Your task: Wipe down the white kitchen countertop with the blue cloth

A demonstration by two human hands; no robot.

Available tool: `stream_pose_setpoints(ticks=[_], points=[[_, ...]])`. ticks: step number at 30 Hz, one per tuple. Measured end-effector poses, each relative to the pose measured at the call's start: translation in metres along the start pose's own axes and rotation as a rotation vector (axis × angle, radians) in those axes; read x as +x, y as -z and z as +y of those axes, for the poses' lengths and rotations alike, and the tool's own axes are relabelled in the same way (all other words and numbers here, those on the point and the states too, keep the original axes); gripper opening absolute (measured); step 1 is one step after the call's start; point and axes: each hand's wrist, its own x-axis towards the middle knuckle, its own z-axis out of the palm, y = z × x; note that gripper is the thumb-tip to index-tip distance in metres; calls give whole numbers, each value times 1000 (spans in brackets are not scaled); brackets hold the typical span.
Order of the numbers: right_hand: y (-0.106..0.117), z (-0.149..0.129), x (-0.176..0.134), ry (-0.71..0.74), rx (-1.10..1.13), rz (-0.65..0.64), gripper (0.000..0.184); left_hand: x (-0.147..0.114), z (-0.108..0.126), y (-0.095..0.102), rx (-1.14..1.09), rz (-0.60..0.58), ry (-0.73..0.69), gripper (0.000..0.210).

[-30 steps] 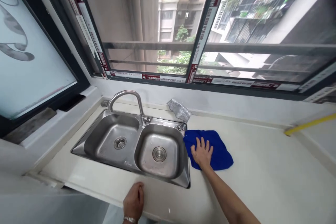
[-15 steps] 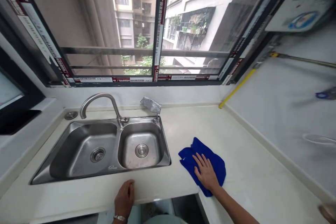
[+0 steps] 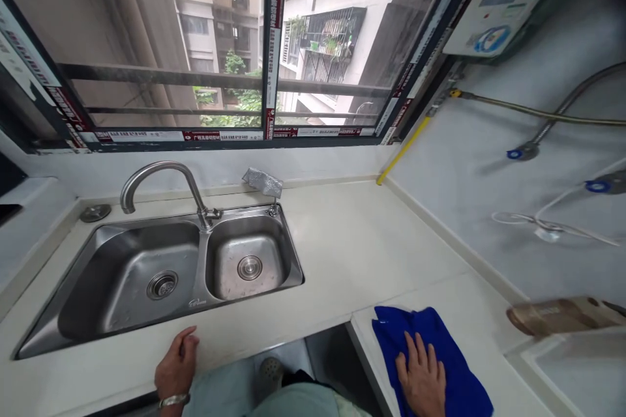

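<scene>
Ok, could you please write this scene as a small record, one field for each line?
Right hand: spread on the blue cloth
Left hand: near the counter's front edge, fingers loosely curled, no object visible in it
Left wrist: metallic band
Cloth position: on the counter, right of the sink
Sink: metal, two basins side by side
Faucet: arched, rising behind the basins' divider
Behind right basin: silvery wrapping
Far right corner: yellow pipe

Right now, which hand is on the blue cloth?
The right hand, spread over the blue cloth; the left hand is apart from it, in front of the sink.
</scene>
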Motion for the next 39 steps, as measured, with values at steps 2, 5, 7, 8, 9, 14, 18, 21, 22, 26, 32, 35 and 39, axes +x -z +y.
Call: stream_pose_setpoints(ticks=[2,5,7,8,9,14,18,21,22,26,32,35,39], points=[[5,-18,-11,-4,-4,18,67,2,7,1,-72,6,70,32],[9,-46,-13,3,-7,12,67,4,15,0,-109,44,125,32],[9,-63,-10,27,-7,-3,66,0,17,-4,-61,66,136,33],[8,-70,-8,51,-6,-9,66,-2,17,-7,-20,80,127,34],[7,-76,-5,81,-6,-14,66,-5,16,-10,23,100,109,35],[1,-104,11,228,-25,-33,71,-15,13,-25,167,239,-25,38],[-1,-124,26,362,-52,-75,79,-16,12,-29,243,299,-31,37],[-1,-132,34,431,-63,-109,88,-16,10,-29,267,311,-40,36],[-1,-133,36,443,-69,-118,90,-16,9,-30,271,316,-39,36],[-1,-135,41,490,-94,-146,95,-15,6,-33,282,333,-60,36],[-4,-148,44,725,29,-290,90,-15,2,-35,292,345,-98,36],[-4,-167,39,880,129,-327,82,-16,2,-34,265,297,-72,33],[-1,-199,29,1063,205,-331,79,-18,2,-33,220,293,-51,31]])
